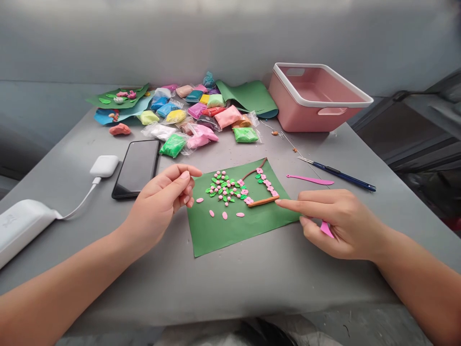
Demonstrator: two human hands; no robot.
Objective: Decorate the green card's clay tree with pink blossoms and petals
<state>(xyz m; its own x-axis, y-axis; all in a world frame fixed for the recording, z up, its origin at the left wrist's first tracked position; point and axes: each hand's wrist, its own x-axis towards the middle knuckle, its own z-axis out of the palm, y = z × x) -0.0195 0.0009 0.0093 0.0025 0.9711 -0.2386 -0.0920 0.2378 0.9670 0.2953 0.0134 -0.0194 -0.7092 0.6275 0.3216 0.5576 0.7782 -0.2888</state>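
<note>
Expect the brown clay strip (pixel 264 201) on the green card (pixel 216 236) to be light and easily dented; hold its ends, your left hand (pixel 160 196) with thumb and index fingers pressed together, your right hand (pixel 336 222) curled around a pink tool (pixel 327 229), index extended.

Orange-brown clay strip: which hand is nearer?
Right. The right hand has its index fingertip close to the right end of the clay strip; the left hand is farther off, left of the blossom cluster.

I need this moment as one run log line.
left hand: at left edge of green sheet; right hand: holds pink piece, index finger at right end of brown strip; back right: pink box
</note>
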